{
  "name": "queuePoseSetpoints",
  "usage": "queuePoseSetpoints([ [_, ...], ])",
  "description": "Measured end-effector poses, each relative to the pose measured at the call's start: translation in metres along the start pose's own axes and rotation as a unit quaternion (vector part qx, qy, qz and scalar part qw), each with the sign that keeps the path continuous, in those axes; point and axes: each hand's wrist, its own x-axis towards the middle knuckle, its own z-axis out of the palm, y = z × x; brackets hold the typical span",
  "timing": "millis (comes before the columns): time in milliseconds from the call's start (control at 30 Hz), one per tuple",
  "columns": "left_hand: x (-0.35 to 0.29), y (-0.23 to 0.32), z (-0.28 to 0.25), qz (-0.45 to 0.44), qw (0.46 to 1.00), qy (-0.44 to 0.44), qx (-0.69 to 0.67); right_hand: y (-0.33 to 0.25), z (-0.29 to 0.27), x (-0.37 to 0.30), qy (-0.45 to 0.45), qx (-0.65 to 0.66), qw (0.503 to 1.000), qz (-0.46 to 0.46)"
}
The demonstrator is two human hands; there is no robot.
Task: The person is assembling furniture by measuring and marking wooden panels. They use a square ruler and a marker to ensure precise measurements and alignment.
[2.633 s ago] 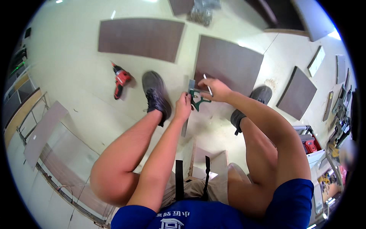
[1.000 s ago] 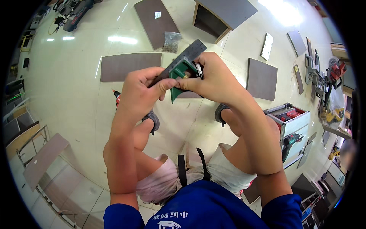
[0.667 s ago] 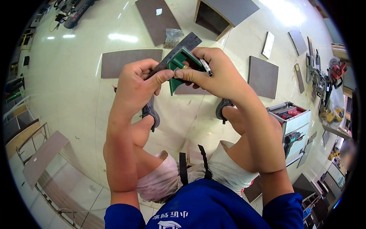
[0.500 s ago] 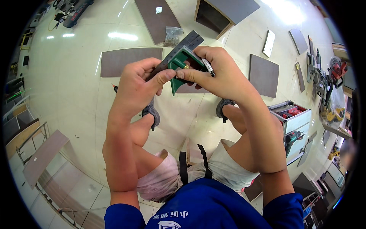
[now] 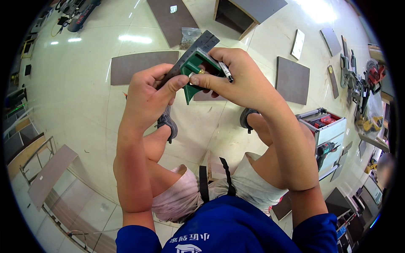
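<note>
Blue shirt lowest in view, then our bare knees and pale shorts. Above them our hands meet, raised over the floor. Our left hand grips the grey ruler of a square, thumb pressed on its green head. Our right hand pinches the head's brass knob and also holds a marker between its fingers. Farther off, brown panels lie on the floor, and an open toolbox stands at right.

Green square head, grey steel ruler, brown panels.
</note>
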Motion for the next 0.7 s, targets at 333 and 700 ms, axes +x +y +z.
queuePoseSetpoints([
  [333, -0.001, -0.0002, 0.0015, 0.014, 1.0, 0.012, 0.004, 0.0039, 0.0026, 0.0013, 0.01, 0.016, 1.0, -0.021],
  [700, -0.0001, -0.0026, -0.0031, 0.014, 1.0, -0.004, 0.025, 0.0056, 0.0031, 0.0025, 0.011, 0.017, 0.999, -0.024],
])
